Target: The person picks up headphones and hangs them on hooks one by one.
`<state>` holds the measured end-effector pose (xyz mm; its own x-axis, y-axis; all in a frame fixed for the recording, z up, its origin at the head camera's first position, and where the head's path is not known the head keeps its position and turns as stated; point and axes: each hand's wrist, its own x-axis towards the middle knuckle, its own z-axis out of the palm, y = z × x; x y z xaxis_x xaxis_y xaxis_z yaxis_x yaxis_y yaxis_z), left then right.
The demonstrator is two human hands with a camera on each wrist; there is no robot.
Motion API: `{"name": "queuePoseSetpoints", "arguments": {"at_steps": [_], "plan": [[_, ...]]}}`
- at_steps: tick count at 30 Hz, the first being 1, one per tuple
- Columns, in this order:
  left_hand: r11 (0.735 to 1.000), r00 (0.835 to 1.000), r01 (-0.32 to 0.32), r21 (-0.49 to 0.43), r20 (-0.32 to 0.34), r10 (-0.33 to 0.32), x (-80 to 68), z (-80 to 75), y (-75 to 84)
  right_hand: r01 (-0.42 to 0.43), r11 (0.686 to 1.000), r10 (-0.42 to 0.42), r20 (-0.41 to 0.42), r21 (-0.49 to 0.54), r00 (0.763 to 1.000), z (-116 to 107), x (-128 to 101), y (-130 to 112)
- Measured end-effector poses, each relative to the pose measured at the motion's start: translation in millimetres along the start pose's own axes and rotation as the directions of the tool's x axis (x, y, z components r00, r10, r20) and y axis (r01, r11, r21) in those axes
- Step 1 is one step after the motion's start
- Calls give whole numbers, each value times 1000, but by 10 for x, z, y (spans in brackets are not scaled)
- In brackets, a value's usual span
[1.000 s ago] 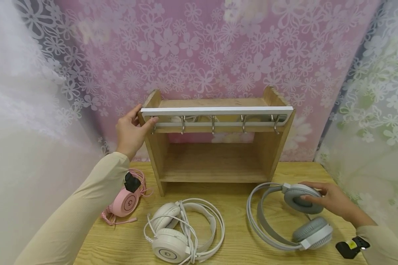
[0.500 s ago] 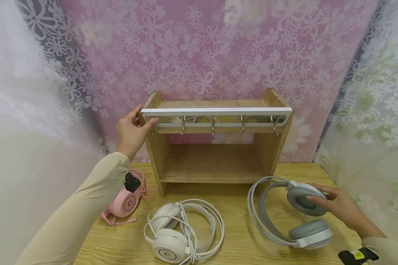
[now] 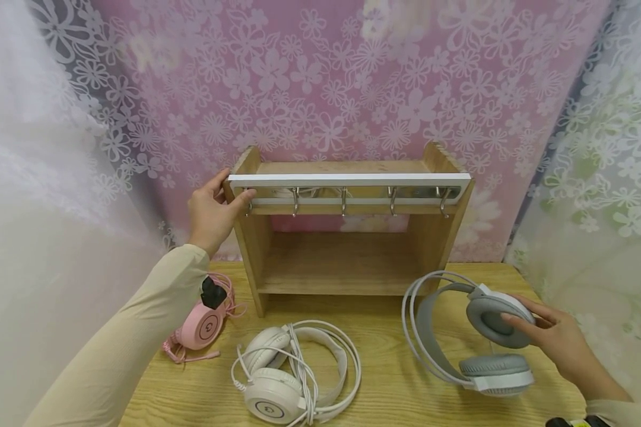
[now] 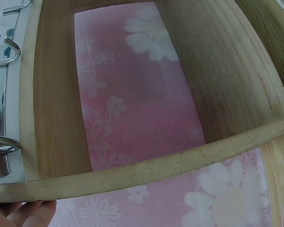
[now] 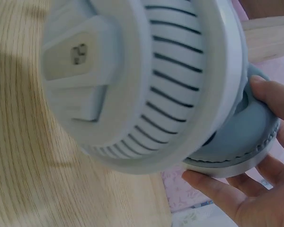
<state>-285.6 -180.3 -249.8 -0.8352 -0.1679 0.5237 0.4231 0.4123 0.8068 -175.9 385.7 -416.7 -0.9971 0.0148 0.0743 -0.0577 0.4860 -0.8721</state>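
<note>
My left hand grips the upper left corner of a wooden shelf, its thumb over the end of a white hook rail and its fingers behind the side panel. Metal hooks line the rail. At the right, my right hand pinches one ear cup of grey and white headphones, thumb on the cushion and fingers round the outer shell. Their headband points left and overlaps the shelf's right leg in the head view. In the right wrist view, the other ear cup looms close over the table.
White headphones with a bundled cable lie on the wooden table in front of the shelf. Pink headphones lie at the left, partly behind the left forearm. Flowered curtains hang behind and at both sides.
The right hand has moved slightly right, tilting the grey and white headphones more upright, with the headband rising. My left hand stays on the shelf corner.
</note>
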Motion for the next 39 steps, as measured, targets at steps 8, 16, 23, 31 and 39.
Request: {"name": "queuePoseSetpoints", "arguments": {"at_steps": [8, 16, 23, 31, 39], "plan": [[999, 1000, -27, 25, -4, 27, 1, -3, 2, -42, 908, 82, -77, 417, 994, 59, -85, -60], [1000, 1000, -16, 25, -5, 16, 2, -2, 0, 65, 756, 70, -180, 651, 981, 162, -122, -170], [1000, 1000, -17, 10, -4, 17, -1, -5, 2, 162, 673, 99, -305, 722, 947, 226, -150, -305], [1000, 1000, -14, 12, -2, 14, -2, -7, 2, 267, 528, 195, -421, 806, 886, 294, -186, -459], [1000, 1000, -20, 21, -6, 20, -2, -7, 0, 403, 378, 255, -512, 833, 820, 391, -224, -686]]}}
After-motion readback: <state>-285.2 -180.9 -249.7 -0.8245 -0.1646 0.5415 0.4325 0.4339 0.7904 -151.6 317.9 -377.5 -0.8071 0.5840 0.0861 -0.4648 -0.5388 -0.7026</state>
